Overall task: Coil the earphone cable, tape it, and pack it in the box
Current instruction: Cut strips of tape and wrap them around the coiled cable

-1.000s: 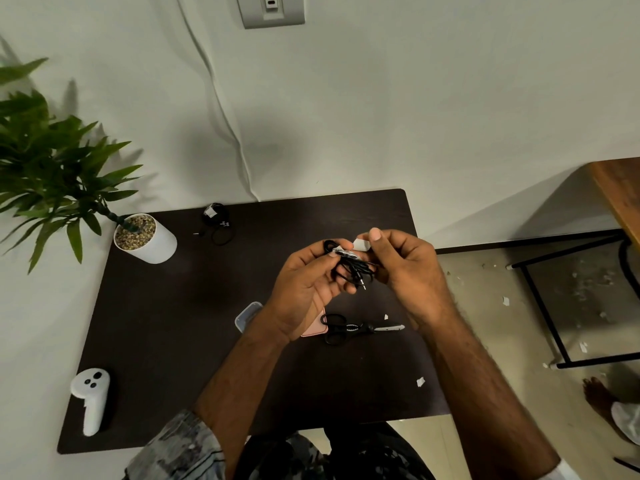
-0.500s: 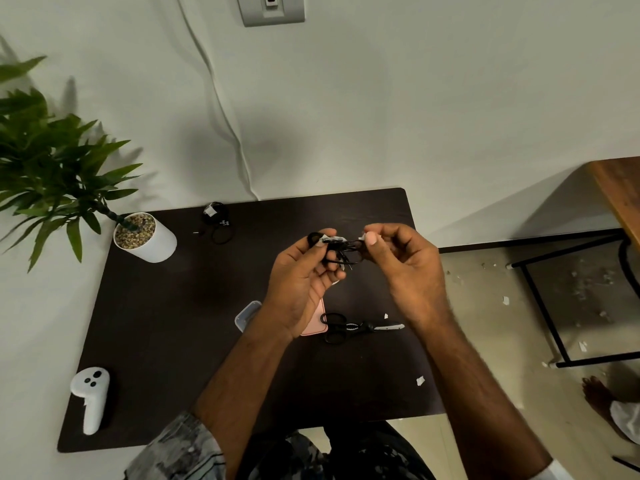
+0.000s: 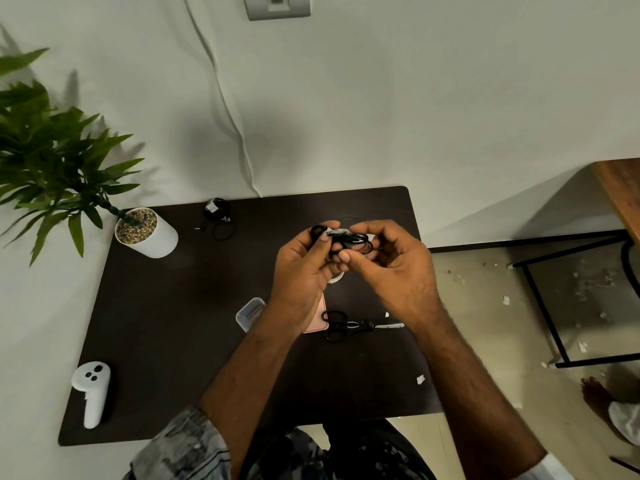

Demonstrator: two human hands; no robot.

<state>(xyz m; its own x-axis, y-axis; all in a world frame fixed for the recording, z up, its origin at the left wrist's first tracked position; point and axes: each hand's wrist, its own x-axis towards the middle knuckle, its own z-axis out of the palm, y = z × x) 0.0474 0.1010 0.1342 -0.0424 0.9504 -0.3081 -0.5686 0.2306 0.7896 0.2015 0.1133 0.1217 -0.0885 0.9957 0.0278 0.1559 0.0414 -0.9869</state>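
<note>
Around the hands, the dark table (image 3: 166,327) carries a clear box (image 3: 248,313) partly hidden by the left wrist, a pink case (image 3: 320,313) beside it, black scissors (image 3: 349,325) just right of that, and a tape roll (image 3: 337,277) peeping out under the fingers. A second coiled cable (image 3: 218,218) lies near the far edge, a potted plant (image 3: 147,232) stands at the far left corner, and a white controller (image 3: 91,389) rests at the near left. Above all this the left hand (image 3: 301,275) pinches the coiled cable (image 3: 353,239) at its taped band, while the right hand (image 3: 391,271) curls round the coil's other end, thumb beneath. Compared with half a second ago, the right fingers have closed further over the loops and the coil sits flatter between the hands. A pale wall with a socket plate (image 3: 277,6) and a hanging cord (image 3: 221,98) backs the table; paper scraps (image 3: 505,299) litter the floor to the right.
</note>
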